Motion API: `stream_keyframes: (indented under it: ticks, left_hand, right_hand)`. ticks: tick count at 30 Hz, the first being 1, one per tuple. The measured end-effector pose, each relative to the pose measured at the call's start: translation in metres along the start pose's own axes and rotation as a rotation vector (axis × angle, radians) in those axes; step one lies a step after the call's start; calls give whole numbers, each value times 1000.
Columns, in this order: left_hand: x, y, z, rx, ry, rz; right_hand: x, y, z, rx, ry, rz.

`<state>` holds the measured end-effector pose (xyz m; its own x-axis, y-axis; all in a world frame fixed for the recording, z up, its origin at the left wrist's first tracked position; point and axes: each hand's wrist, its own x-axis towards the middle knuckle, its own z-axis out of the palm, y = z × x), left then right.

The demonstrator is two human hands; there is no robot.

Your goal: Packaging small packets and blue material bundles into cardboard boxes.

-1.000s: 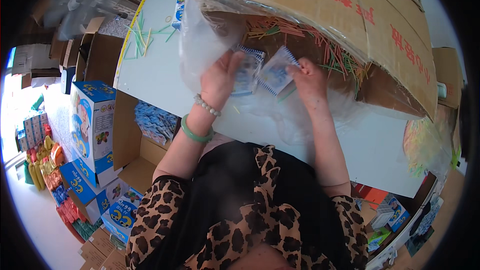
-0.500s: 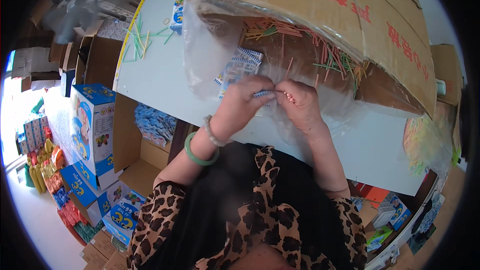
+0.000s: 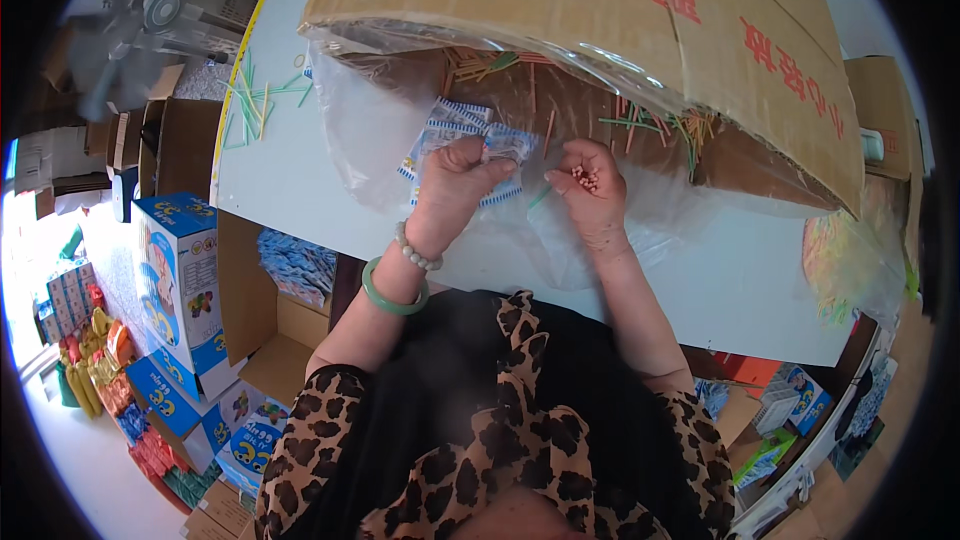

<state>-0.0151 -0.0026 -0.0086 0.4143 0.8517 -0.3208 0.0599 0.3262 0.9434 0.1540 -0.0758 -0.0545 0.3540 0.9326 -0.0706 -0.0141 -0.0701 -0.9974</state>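
My left hand (image 3: 452,185), with a bead bracelet and a green bangle at its wrist, is closed with thumb and fingertips at a small blue-and-white packet (image 3: 510,147). More such packets (image 3: 452,118) lie overlapped just beyond the hand on clear plastic. To its right, my right hand (image 3: 592,190) curls round a bundle of thin sticks (image 3: 587,179). Their pinkish ends show between the fingers, and one green end points out to the left. Both hands are in front of the mouth of a large cardboard box (image 3: 600,10), and a gap separates them.
Loose pink, green and orange sticks lie inside the box, and its plastic liner (image 3: 350,130) spills onto the white table (image 3: 500,265). Green sticks (image 3: 262,100) lie at the table's far left. A bag of pale sticks (image 3: 845,260) stands right. An open carton of packets (image 3: 298,265) is lower left.
My hands have moved apart from where they met. The left hand has gone toward the packets, and the right has turned, showing the stick ends. The whole view has shifted slightly.
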Motion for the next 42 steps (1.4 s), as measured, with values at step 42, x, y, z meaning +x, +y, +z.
stream_keyframes:
  ticks: [42]
  left_hand:
    - [2,4,7,-30,-140,-51]
  right_hand:
    - [31,-83,41,331,119,-279]
